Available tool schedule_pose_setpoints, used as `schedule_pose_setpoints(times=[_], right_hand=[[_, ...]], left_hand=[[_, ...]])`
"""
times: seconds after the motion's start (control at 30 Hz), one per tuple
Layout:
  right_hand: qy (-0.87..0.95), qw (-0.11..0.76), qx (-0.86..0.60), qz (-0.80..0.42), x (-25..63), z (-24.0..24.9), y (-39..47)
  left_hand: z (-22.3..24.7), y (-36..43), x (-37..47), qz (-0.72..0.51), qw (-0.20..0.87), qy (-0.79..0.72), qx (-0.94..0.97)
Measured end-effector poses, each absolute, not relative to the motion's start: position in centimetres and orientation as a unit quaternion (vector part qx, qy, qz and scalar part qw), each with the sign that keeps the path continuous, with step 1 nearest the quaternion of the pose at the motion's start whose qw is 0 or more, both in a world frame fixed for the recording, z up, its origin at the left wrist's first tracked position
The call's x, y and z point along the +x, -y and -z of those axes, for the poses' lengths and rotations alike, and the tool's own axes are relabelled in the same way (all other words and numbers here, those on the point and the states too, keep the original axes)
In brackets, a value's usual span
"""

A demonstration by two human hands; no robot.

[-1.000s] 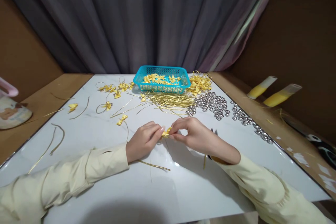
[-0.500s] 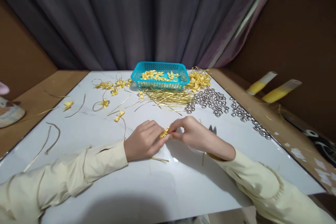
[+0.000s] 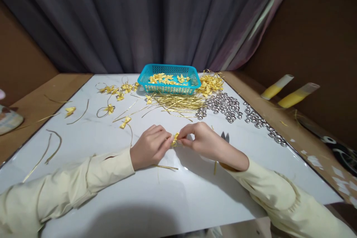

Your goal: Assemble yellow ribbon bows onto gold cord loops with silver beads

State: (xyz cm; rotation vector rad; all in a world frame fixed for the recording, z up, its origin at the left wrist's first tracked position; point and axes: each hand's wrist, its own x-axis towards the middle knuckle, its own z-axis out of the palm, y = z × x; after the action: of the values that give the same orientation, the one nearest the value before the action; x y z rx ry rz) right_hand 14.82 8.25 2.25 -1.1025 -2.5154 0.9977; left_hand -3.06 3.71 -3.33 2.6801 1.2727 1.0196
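Near the middle of the white table (image 3: 167, 197), my left hand (image 3: 152, 145) and my right hand (image 3: 199, 140) meet at a small yellow ribbon bow (image 3: 175, 140). Both hands pinch it between thumb and index finger, one from each side. The fingertips hide part of the bow. A short gold wire (image 3: 167, 167) lies just below my left hand. Dark pointed blade tips (image 3: 225, 137) show behind my right wrist, the rest hidden by the arm.
A turquoise basket (image 3: 170, 88) with yellow bows stands at the back. Gold wires (image 3: 181, 103), piled bows (image 3: 210, 83) and silver rings (image 3: 225, 106) lie around it. Loose bows and wires are at left. Two yellow-filled tubes (image 3: 298, 95) are at right.
My left fingertips have drawn back slightly to the left, and more of the bow shows between the hands. The whole view has shifted a little.
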Motion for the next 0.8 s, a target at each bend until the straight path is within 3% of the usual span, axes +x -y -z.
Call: schedule_pose_setpoints(times=[0.3, 0.8], right_hand=[[0.859, 0.125, -0.374, -0.327, 14.94, -2.16, -8.37], [0.861, 0.096, -0.392, -0.31, 14.84, -2.33, -8.22]], left_hand=[[3.16, -3.74, -3.17, -0.324, 0.091, -0.396, 0.854], [3.5, -3.71, -2.86, -0.292, 0.061, -0.363, 0.882]])
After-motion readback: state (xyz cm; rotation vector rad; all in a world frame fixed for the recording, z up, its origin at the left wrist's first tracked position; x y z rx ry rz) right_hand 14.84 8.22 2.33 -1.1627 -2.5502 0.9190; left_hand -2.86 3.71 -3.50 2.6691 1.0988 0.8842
